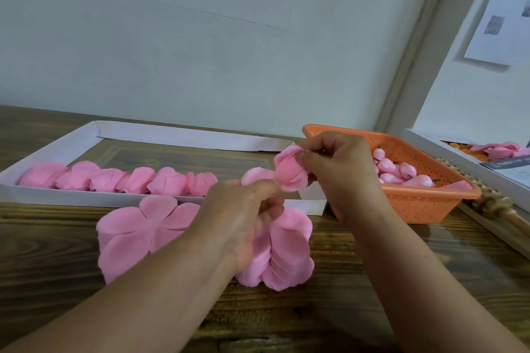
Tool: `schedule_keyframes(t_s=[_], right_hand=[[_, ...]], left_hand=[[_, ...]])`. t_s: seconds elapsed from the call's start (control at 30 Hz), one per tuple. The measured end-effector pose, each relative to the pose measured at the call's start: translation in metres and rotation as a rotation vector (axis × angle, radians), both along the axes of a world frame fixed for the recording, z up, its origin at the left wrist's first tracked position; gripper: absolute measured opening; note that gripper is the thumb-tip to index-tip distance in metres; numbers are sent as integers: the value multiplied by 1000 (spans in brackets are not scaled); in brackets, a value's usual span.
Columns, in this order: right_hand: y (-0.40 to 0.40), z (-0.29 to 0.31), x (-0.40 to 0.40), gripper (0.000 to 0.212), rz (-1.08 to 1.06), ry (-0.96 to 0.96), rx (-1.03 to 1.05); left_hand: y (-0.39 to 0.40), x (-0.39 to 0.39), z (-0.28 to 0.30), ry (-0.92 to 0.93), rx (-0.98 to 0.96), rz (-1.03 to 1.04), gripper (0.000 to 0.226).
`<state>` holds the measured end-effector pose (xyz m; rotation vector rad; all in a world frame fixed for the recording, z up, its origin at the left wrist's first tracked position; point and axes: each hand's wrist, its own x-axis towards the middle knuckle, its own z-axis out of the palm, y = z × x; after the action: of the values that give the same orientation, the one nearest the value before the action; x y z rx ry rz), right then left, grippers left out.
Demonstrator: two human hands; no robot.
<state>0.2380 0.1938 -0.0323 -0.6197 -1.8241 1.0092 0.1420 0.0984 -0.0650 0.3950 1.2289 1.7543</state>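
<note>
Right hand (341, 169) fingers curled round half-wrapped pink fabric rose (289, 173), just left of orange basket (424, 203). Left hand (246, 218) pinches loose outer petal (255, 175). Best: pull petal snug, overlap evenly, hold base firm, avoid creasing.

No text, label, brand or number is legible from this position. The sheet (499, 8) at the upper right of the frame carries grey printed blocks, too blurred to read. The dark strip (503, 164) on the white box (447, 149) at the right edge bears small pale lettering, which is also unreadable.
</note>
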Motion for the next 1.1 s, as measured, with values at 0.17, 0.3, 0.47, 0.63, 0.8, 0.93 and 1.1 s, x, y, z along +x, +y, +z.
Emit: schedule_keyframes(t_s=[0.17, 0.3, 0.47, 0.63, 0.8, 0.93, 1.1], right_hand=[[-1, 0, 1, 33, -6, -27, 46], [-3, 2, 1, 27, 3, -81, 80], [-3, 4, 1, 36, 16, -166, 169], [-3, 3, 1, 21, 26, -216, 221], [-6, 4, 2, 23, 51, -286, 316], [-6, 4, 1, 29, 51, -312, 359], [-5, 3, 1, 30, 57, -314, 368]], left_hand=[[0, 0, 2, 12, -6, 37, 5], [2, -4, 0, 248, 26, 180, 14], [-3, -2, 0, 581, 50, 270, 23], [-5, 0, 0, 750, 74, 298, 18], [-4, 2, 0, 773, 86, 273, 20], [-4, 0, -1, 771, 107, 292, 20], [-4, -2, -3, 737, 109, 269, 22]])
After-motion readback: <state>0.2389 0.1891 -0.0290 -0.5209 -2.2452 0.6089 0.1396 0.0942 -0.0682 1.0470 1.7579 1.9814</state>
